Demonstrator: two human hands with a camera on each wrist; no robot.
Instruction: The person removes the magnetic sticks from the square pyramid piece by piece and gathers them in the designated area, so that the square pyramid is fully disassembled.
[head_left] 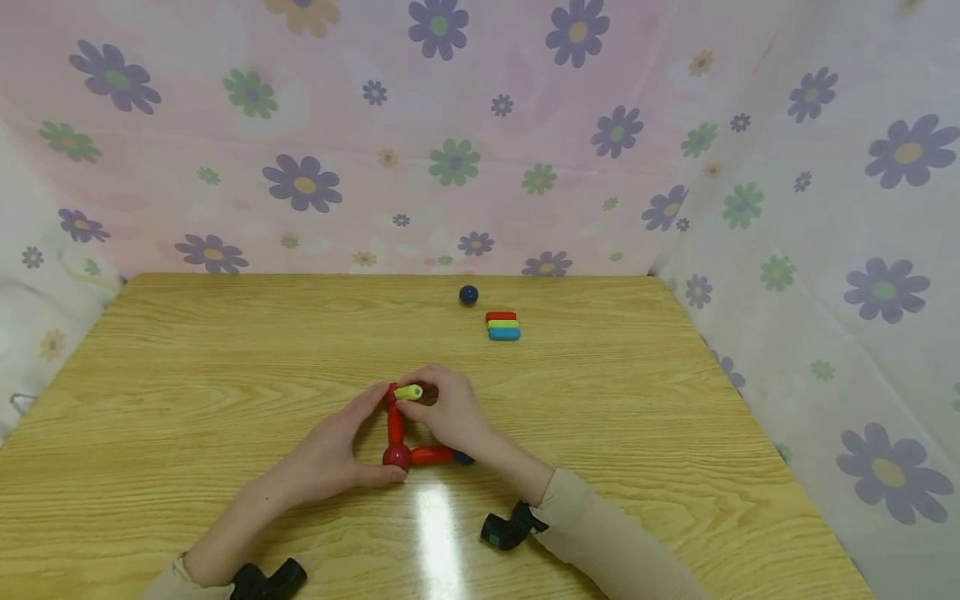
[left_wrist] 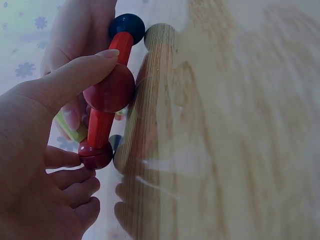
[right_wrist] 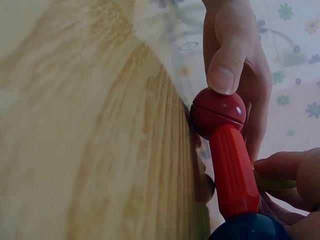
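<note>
A frame of balls and rods lies on the table under both hands. A dark red ball [head_left: 397, 457] joins two red rods; one rod [head_left: 395, 423] runs to a far dark red ball [head_left: 391, 393], the other [head_left: 433, 455] to a dark blue ball [right_wrist: 250, 227]. My left hand [head_left: 326, 454] holds the frame, thumb on the near ball, fingertips at the far one. Between thumb and fingers, my right hand [head_left: 453, 417] pinches a yellow-green rod [head_left: 408, 392] against the far ball. Something dark red shows partly behind the right fingers.
Further back on the wooden table [head_left: 225, 350] lie a red rod [head_left: 501, 317], a yellow-green rod [head_left: 503, 325] and a blue rod [head_left: 505, 334], side by side. A dark blue ball [head_left: 468, 294] sits behind them. A flowered curtain [head_left: 375, 167] closes off the back and sides.
</note>
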